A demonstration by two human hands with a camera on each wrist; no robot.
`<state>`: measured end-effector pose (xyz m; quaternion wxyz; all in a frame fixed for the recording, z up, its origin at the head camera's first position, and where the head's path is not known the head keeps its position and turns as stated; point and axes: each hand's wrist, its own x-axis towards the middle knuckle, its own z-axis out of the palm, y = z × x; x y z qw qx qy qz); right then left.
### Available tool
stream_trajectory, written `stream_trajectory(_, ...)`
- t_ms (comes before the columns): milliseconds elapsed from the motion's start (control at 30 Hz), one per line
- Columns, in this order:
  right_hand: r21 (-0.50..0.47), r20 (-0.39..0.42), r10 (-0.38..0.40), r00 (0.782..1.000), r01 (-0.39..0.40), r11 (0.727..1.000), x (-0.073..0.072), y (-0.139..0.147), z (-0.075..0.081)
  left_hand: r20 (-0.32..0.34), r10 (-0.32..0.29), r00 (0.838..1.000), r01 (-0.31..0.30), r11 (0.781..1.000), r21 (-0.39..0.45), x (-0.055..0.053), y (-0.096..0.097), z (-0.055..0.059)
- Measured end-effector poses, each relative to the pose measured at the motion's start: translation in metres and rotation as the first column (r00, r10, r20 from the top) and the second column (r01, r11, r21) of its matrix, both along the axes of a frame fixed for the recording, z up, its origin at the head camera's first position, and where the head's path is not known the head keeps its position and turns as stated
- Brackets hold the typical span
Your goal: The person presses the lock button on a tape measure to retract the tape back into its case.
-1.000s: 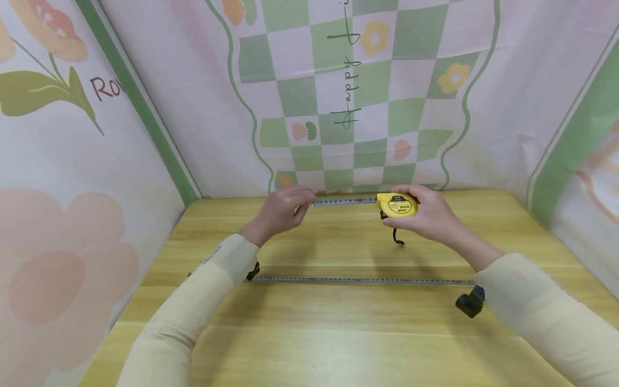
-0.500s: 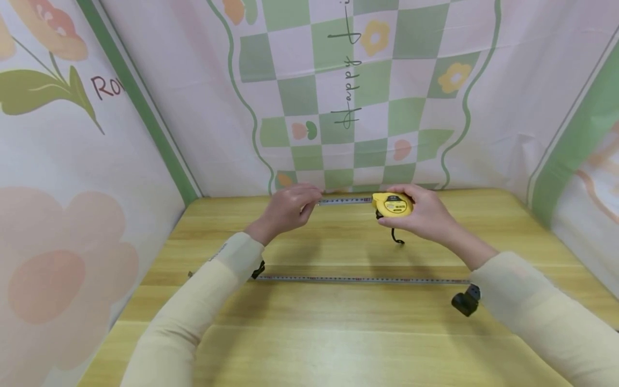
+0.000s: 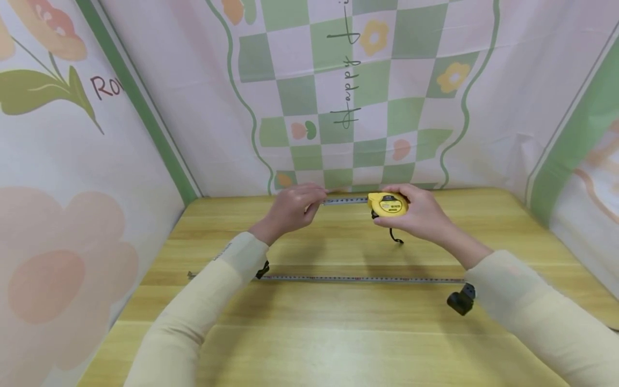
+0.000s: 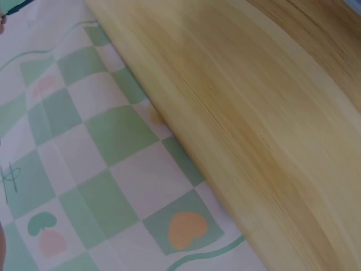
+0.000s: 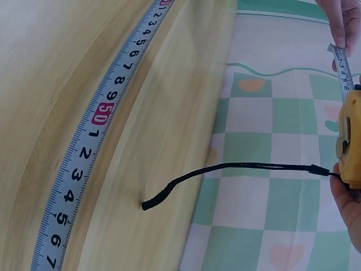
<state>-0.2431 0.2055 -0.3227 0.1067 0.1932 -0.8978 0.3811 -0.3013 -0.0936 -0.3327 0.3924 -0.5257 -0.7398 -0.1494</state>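
Observation:
A yellow tape measure (image 3: 388,204) is held above the back of the table by my right hand (image 3: 420,212), thumb below and fingers over the top. A short length of its blade (image 3: 345,201) sticks out to the left. My left hand (image 3: 295,207) pinches the blade's free end between thumb and fingers, which the right wrist view also shows. From the case hangs a black wrist strap (image 5: 242,165). Below the hands, a long measuring tape strip (image 3: 358,279) lies straight across the table, partly hidden by the left sleeve. The left wrist view catches only slivers of hand at its left edge.
The wooden table (image 3: 338,333) ends at the back against a checked cloth (image 3: 338,134). Printed cloth walls (image 3: 63,258) also stand at both sides. A black wrist camera (image 3: 461,300) hangs under the right sleeve, close to the strip's right part.
My right hand has moved left with the tape measure and my left hand slightly right. The exposed blade between them has become shorter. The strip on the table stays put.

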Motion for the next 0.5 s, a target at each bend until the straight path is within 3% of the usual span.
stream_trajectory(500, -0.010, -0.006, 0.015, 1.000, -0.015, 1.000, -0.0001, -0.0060, -0.0019, 0.004, 0.015, 1.000, -0.015, 1.000, -0.010, 0.0015, 0.0093, -0.0012)
